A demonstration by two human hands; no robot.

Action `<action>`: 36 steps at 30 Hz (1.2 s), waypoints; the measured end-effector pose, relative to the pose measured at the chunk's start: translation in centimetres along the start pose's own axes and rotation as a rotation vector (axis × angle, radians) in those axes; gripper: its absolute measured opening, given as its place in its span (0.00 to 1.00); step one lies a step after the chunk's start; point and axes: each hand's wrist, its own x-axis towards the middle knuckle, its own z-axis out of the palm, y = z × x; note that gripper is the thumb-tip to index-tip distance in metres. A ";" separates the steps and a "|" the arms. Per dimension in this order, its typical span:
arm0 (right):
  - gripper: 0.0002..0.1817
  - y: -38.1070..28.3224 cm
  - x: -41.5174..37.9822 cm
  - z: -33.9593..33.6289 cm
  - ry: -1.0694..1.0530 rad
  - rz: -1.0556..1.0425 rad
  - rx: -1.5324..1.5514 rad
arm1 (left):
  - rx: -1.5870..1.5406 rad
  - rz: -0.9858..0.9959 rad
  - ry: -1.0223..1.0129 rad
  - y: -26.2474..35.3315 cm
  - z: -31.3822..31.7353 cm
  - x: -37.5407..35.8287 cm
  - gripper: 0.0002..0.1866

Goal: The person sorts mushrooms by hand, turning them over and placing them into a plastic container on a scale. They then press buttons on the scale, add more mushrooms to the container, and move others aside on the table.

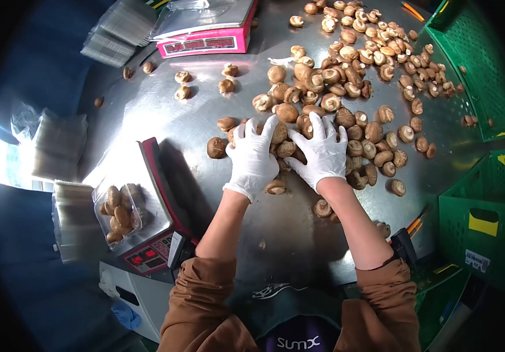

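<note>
Brown mushrooms (346, 76) lie spread across a round steel table (164, 111). Both my hands wear white gloves and rest palm-down on a clump of mushrooms (286, 148) near the table's middle. My left hand (252, 155) covers the clump's left side with fingers spread. My right hand (321, 151) lies on the right side, fingers also apart. Whether either hand grips a mushroom under the palm is hidden. A clear tray of mushrooms (118, 214) sits on a red scale (152, 199) at the left.
A second pink scale (205, 29) stands at the back left, with stacks of clear trays (120, 29) beside it. More tray stacks (59, 146) lie at the left. Green crates (481, 64) line the right side. Loose mushrooms (182, 77) dot the back left.
</note>
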 end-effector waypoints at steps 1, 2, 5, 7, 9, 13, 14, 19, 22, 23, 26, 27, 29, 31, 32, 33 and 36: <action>0.29 -0.2 -0.3 0.3 0.013 -0.029 0.009 | -0.073 -0.018 0.005 -0.2 0.0 -0.8 0.41; 0.28 -0.3 -0.8 0.5 0.028 -0.058 0.016 | -0.065 0.002 0.055 -0.5 0.3 -1.8 0.41; 0.21 -0.6 -3.3 1.3 0.071 -0.130 0.082 | -0.076 0.043 0.159 -1.0 1.0 -4.7 0.43; 0.22 -0.6 -4.9 2.7 0.074 -0.169 0.176 | -0.070 0.021 0.149 -0.4 0.3 -6.4 0.42; 0.23 -1.1 -6.4 3.4 0.099 -0.171 0.217 | -0.055 -0.002 0.185 -0.4 0.9 -8.1 0.40; 0.26 -0.8 -7.4 3.6 0.125 -0.212 0.239 | -0.061 0.037 0.247 -0.1 1.3 -11.1 0.39; 0.27 -0.4 -7.5 3.6 0.159 -0.215 0.250 | -0.095 0.043 0.246 -0.1 1.6 -11.8 0.40; 0.27 0.9 -8.0 2.3 0.275 -0.140 0.399 | -0.225 0.057 0.111 -1.2 1.5 -14.1 0.43; 0.27 -0.1 -10.1 -0.1 0.267 -0.094 0.504 | -0.377 0.041 0.020 -2.2 -0.1 -14.7 0.43; 0.27 -0.7 -10.9 -0.4 0.249 -0.083 0.549 | -0.330 0.039 0.110 -2.2 -0.6 -15.1 0.41; 0.25 -2.7 -13.4 0.5 -0.071 0.025 0.833 | -0.382 0.265 0.262 -2.4 -2.2 -16.6 0.39; 0.24 -3.9 -14.3 0.8 -0.210 0.072 0.954 | -0.635 0.282 0.148 -1.7 -2.7 -17.4 0.36; 0.24 -6.3 -15.0 1.4 -0.269 -0.101 1.096 | -0.591 0.291 0.002 -1.9 -3.0 -18.9 0.36; 0.23 -7.7 -15.6 1.5 -0.502 -0.085 1.069 | -0.567 0.183 -0.018 -2.7 -3.0 -20.7 0.34; 0.23 -8.0 -15.1 1.0 -0.609 -0.174 1.009 | -0.565 0.123 0.000 -3.2 -3.7 -21.6 0.32; 0.24 -8.1 -14.8 0.6 -0.658 -0.352 0.801 | -0.534 0.077 -0.021 -3.8 -4.7 -22.7 0.31; 0.18 -8.3 -14.1 -0.3 -0.697 -0.295 0.927 | -0.389 -0.035 -0.257 -7.1 -7.8 -27.2 0.30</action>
